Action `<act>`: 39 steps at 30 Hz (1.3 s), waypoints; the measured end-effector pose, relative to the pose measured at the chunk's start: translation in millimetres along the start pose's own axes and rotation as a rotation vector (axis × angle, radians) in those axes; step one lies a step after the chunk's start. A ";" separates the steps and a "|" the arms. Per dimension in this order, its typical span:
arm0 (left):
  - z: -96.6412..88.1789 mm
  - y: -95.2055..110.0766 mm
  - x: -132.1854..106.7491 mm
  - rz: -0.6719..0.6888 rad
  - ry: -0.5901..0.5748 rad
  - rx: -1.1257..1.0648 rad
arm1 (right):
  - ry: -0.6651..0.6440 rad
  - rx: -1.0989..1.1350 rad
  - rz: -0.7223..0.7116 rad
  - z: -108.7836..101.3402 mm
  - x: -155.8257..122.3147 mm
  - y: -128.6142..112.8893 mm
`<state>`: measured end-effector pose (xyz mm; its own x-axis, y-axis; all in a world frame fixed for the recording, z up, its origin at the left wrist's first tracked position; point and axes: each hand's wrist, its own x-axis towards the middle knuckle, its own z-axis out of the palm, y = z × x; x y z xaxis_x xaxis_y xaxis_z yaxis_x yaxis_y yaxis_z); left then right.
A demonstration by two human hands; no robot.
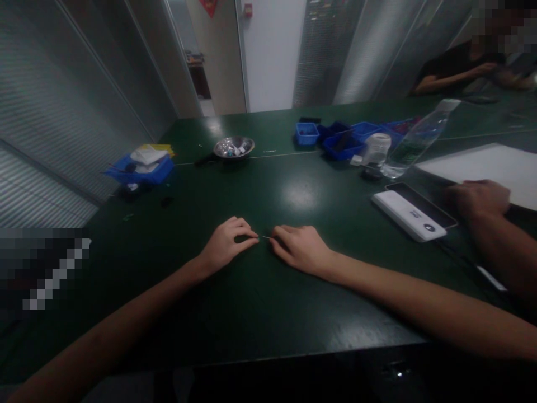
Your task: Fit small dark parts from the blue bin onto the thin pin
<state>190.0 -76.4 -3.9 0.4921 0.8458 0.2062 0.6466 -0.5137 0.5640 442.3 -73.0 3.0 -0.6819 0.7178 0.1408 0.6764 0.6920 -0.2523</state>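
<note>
Beside blinds [33, 95], near the green worktop's [235, 196] front edge, the right hand [301, 246] pinches a thin piece [265, 238]; the left hand [226, 242] is pinched, contents unclear. The white device [403, 212] has unreadable marking.

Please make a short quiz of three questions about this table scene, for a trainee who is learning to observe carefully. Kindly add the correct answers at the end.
1. Multiple choice: what shows in the gap between the wearer's left hand and right hand?
A. a spoon
B. a small thin piece
C. a sheet of paper

2. True or false: in the picture, the metal bowl is to the left of the plastic bottle.

3. Short answer: which of the wearer's two hands is nearer to the white device?

Key:
1. B
2. True
3. The right hand
</note>
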 end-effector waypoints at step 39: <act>-122.1 -157.6 -46.6 -0.772 0.546 0.558 | -0.001 0.019 0.000 -1.1 -0.9 0.2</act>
<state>-6.0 -17.3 -4.8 -0.3941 0.8470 0.3567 0.9100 0.3053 0.2806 443.4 -73.5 3.8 -0.6820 0.7180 0.1395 0.6712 0.6901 -0.2705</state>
